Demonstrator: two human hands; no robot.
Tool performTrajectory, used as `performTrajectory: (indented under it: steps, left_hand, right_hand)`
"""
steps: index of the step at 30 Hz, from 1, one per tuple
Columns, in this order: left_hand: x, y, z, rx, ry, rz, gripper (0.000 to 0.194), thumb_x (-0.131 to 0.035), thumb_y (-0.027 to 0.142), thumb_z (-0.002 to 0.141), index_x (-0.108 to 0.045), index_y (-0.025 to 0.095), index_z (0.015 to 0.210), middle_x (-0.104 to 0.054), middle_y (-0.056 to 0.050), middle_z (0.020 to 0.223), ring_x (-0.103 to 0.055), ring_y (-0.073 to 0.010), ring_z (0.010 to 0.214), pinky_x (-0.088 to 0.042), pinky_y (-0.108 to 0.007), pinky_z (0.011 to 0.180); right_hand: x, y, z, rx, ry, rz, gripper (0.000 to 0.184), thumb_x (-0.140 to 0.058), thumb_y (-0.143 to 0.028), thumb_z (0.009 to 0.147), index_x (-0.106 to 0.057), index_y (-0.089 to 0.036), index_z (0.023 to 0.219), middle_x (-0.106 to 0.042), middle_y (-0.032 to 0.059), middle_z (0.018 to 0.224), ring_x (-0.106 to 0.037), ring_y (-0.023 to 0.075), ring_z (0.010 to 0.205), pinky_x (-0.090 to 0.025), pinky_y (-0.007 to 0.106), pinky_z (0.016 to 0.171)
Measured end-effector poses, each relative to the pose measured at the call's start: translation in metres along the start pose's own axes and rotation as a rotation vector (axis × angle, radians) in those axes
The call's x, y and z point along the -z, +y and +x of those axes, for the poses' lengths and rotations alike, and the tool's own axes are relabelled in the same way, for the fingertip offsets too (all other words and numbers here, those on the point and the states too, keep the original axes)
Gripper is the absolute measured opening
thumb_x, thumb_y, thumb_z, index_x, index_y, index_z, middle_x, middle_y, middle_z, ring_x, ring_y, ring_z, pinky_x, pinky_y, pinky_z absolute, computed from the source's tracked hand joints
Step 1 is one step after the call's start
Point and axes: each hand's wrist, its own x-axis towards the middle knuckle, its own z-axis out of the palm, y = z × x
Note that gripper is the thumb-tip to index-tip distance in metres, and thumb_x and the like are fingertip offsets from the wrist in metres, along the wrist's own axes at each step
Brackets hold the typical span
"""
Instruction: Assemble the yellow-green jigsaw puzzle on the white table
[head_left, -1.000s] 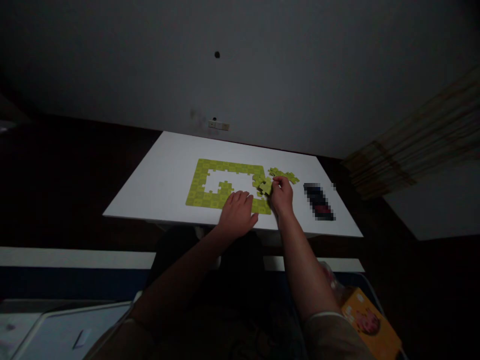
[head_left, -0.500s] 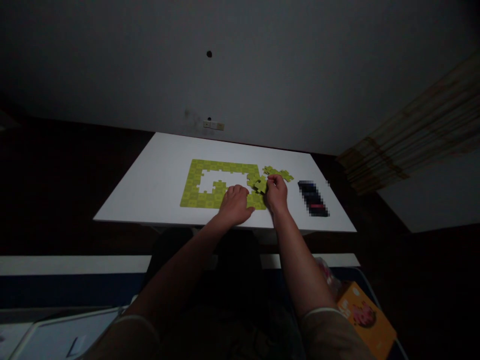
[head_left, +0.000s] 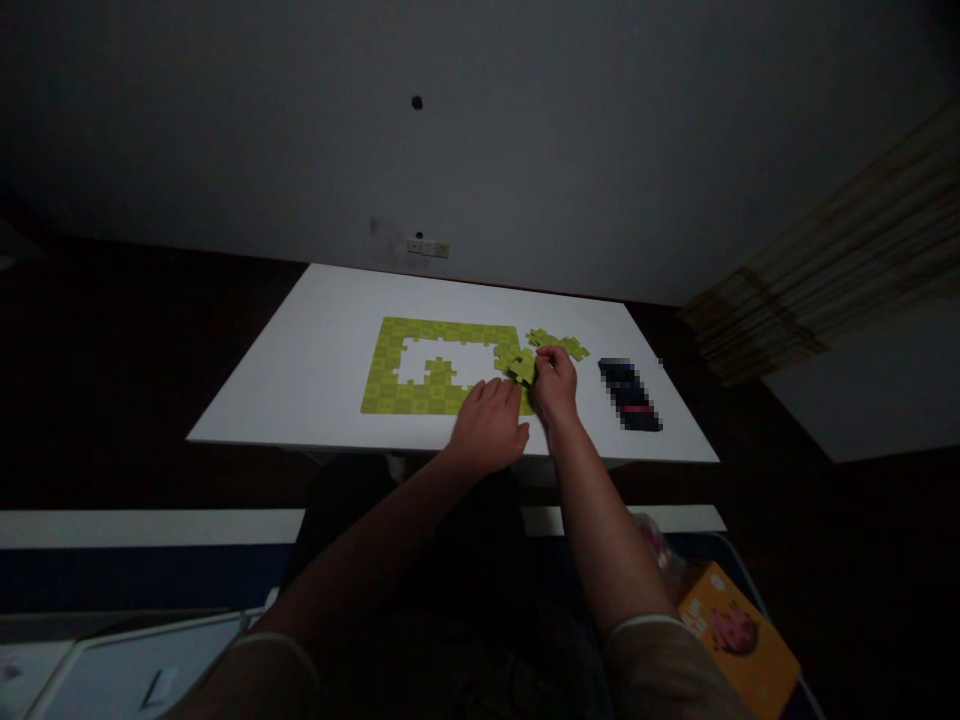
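I see the right hand [head_left: 555,385] pinching a yellow-green puzzle piece [head_left: 521,367] at the right end of the joined puzzle frame [head_left: 390,385], long axis crosswise on the white table [head_left: 300,380]; open left hand [head_left: 489,425] lies nearer its bulk.

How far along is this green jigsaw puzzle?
The green jigsaw's border looks assembled on the left, top and bottom. In hand: the right hand pinches a green piece at the right end, while the left hand rests by the bottom edge. Left to fill: the central gap, with loose pieces nearby.
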Motion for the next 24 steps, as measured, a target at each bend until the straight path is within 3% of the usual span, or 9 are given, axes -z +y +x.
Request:
performTrajectory:
  steps: [4,8,24]
  left_hand:
    - [-0.015,0.017,-0.005,-0.036,-0.041,-0.018,0.065,-0.058,0.047,0.112,-0.056,0.011,0.166,-0.058,-0.023,0.174,-0.048,-0.0385,0.167,-0.033,-0.056,0.140]
    - [-0.023,0.017,-0.006,-0.022,-0.044,-0.033,0.068,-0.056,0.047,0.113,-0.053,0.011,0.170,-0.054,-0.024,0.178,-0.045,-0.0392,0.170,-0.034,-0.059,0.140]
    - [-0.017,0.018,-0.003,0.024,-0.049,-0.026,0.066,-0.062,0.050,0.108,-0.062,0.006,0.158,-0.054,-0.028,0.176,-0.047,-0.0416,0.167,-0.036,-0.054,0.140]
  right_hand:
    - [-0.001,0.004,0.000,-0.002,0.007,0.012,0.024,-0.057,-0.044,0.089,-0.068,-0.027,0.102,-0.073,0.0051,0.102,-0.066,0.0274,0.100,-0.053,0.044,0.095]
    - [-0.001,0.005,0.000,-0.002,0.004,0.001,0.024,-0.056,-0.044,0.090,-0.068,-0.028,0.103,-0.073,0.0049,0.104,-0.066,0.0268,0.101,-0.053,0.045,0.099]
    - [-0.002,0.014,0.003,0.027,0.020,0.002,0.024,-0.056,-0.044,0.091,-0.068,-0.027,0.103,-0.073,0.0037,0.103,-0.066,0.0265,0.101,-0.052,0.046,0.100]
